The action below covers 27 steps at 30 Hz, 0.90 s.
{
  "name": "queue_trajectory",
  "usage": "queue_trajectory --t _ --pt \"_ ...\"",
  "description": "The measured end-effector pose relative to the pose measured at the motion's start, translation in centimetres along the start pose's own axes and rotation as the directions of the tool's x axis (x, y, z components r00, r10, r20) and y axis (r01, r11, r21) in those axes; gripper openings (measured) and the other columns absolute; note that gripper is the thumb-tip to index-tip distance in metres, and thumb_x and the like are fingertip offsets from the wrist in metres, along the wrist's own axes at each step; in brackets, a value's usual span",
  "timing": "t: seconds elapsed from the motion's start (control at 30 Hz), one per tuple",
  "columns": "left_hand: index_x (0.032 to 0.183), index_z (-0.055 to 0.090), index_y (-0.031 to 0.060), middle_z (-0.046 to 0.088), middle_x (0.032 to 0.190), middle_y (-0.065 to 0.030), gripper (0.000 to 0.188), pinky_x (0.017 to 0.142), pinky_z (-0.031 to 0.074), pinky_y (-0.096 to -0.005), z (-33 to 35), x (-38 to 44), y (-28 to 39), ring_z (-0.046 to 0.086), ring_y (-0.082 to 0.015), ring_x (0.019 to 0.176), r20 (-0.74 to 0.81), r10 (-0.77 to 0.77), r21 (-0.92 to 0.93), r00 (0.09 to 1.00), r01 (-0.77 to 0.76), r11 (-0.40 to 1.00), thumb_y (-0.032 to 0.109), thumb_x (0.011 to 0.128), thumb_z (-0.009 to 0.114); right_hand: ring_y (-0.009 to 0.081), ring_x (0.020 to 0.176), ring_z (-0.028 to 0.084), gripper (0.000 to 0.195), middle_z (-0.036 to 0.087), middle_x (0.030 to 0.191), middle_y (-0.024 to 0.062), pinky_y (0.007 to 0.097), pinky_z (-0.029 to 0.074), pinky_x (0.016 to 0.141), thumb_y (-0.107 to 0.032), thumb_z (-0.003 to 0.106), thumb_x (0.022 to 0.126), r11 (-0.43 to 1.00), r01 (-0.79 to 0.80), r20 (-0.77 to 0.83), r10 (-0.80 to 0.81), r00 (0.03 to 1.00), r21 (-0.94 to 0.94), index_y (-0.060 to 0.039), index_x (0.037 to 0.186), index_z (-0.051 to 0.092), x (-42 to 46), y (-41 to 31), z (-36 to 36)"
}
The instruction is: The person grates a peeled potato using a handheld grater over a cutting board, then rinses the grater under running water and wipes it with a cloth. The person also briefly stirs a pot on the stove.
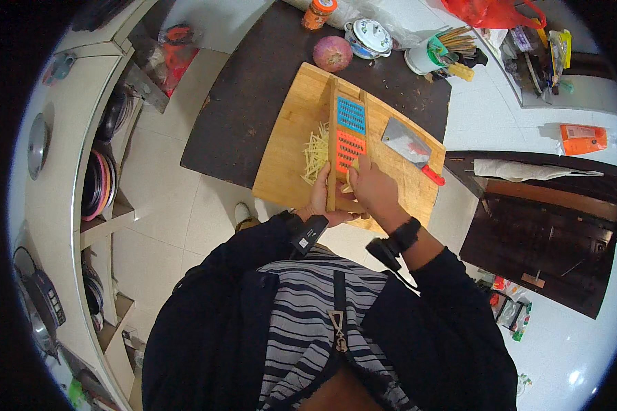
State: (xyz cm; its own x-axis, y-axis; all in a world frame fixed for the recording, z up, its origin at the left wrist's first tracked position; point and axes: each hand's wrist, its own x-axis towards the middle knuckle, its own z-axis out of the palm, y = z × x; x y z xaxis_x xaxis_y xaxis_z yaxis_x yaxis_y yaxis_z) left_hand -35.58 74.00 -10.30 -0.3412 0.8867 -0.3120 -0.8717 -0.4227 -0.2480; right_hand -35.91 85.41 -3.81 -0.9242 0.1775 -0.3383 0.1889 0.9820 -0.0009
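A wooden-framed grater point(332, 123) with a blue and an orange toothed panel stands tilted on a wooden cutting board point(288, 128). My left hand point(321, 198) grips the lower end of its frame. Against the orange panel, my right hand point(375, 187) holds a pale yellow piece of vegetable point(356, 164), mostly hidden by the fingers. Thin pale vegetable shreds point(316, 156) lie in a heap on the board, left of the grater. To the right rests a cleaver point(406, 141) with a red handle.
Behind the board, on the dark table point(226, 113), are a red onion point(332, 53), a lidded enamel pot point(368, 38), a jar point(319, 14) and a container of chopsticks point(425, 54). Shelves with pans point(97, 185) stand at left. A dark cabinet point(545, 246) is at right.
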Motion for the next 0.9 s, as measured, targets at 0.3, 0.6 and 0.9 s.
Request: queue_trajectory --t 0.3,0.6,0.9 --pt "0.117 0.048 0.0220 0.052 0.109 -0.0142 0.071 0.081 0.035 -0.0443 -1.3 0.2 -0.4 0.050 -0.0297 0.097 0.017 -0.003 0.048 1.000 0.002 0.999 0.077 0.073 0.038 0.0354 0.072 0.063 0.035 0.062 0.076 0.0194 0.0461 0.050 0.058 -0.037 0.040 0.091 0.994 0.076 -0.207 -0.091 0.974 -0.078 -0.0037 0.101 0.045 10.6 1.3 2.5" --pt "0.118 0.048 0.0250 0.049 0.113 -0.0110 0.068 0.082 0.036 -0.0449 -0.7 0.8 0.1 0.049 -0.0280 0.100 0.023 0.007 -0.011 1.000 -0.007 1.000 0.075 0.073 0.039 0.0404 0.074 0.060 0.037 0.063 0.079 0.0213 0.0512 0.047 0.062 -0.035 0.040 0.091 0.989 0.066 -0.052 -0.060 0.997 0.129 -0.0037 0.111 0.044 4.4 0.1 -1.4" --pt "0.118 0.047 0.0266 0.050 0.114 -0.0118 0.066 0.083 0.035 -0.0465 -1.4 1.1 0.0 0.049 -0.0310 0.103 -0.010 -0.037 -0.051 0.999 0.036 0.998 0.074 0.074 0.040 0.0346 0.067 0.063 0.030 0.063 0.079 0.0156 0.0464 0.051 0.055 -0.036 0.045 0.088 0.998 0.066 -0.032 -0.067 0.997 -0.021 -0.0085 0.100 0.045 2.0 -0.8 -0.3"
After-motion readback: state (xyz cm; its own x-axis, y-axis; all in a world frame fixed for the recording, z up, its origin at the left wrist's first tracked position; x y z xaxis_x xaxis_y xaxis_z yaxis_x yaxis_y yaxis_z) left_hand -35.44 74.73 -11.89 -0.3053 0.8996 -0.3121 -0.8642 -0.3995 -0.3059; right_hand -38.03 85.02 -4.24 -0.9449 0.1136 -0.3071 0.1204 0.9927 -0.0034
